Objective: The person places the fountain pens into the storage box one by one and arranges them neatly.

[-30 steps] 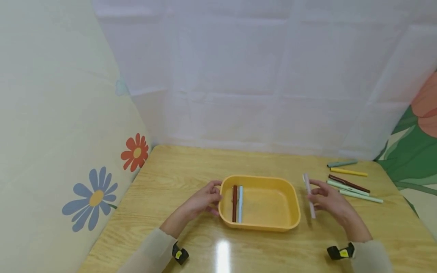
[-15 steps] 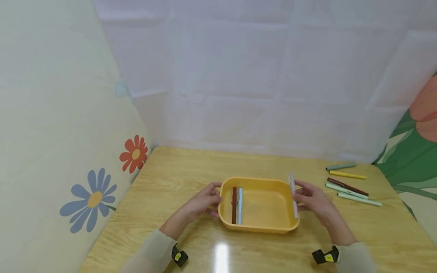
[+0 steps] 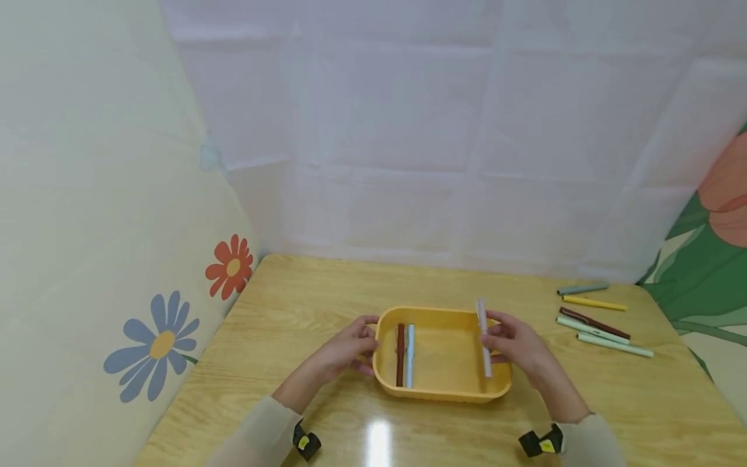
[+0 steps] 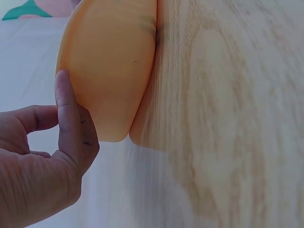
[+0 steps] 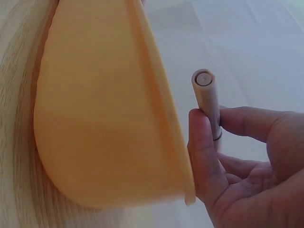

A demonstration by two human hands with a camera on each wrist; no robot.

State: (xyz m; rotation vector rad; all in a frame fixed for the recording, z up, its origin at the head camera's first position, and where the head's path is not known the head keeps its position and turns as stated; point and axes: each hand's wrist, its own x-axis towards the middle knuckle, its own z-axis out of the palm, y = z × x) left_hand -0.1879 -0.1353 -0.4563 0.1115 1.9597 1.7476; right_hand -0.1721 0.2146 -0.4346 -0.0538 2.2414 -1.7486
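In the head view a yellow plastic tray point(image 3: 443, 394) stands on the table. A dark red pen point(image 3: 400, 355) and a light blue pen point(image 3: 410, 357) lie side by side in its left part. My left hand point(image 3: 348, 347) holds the tray's left end, with its fingers point(image 4: 69, 114) at the rim and outer wall. Over the tray's right end, my right hand point(image 3: 516, 344) pinches a pale lilac pen point(image 3: 484, 347) between thumb and fingers. One end of this pen points at the camera in the right wrist view, above the rim.
On the table's right side lie several more pens: a grey-green pen point(image 3: 582, 289), a yellow pen point(image 3: 594, 303), a dark red pen point(image 3: 595, 322) and pale green pens point(image 3: 615, 345). A white cloth point(image 3: 397, 162) hangs behind the table point(image 3: 303, 292).
My right hand has carried the lilac pen leftward, from beside the tray to over its right end. The left hand stays at the tray's left end.
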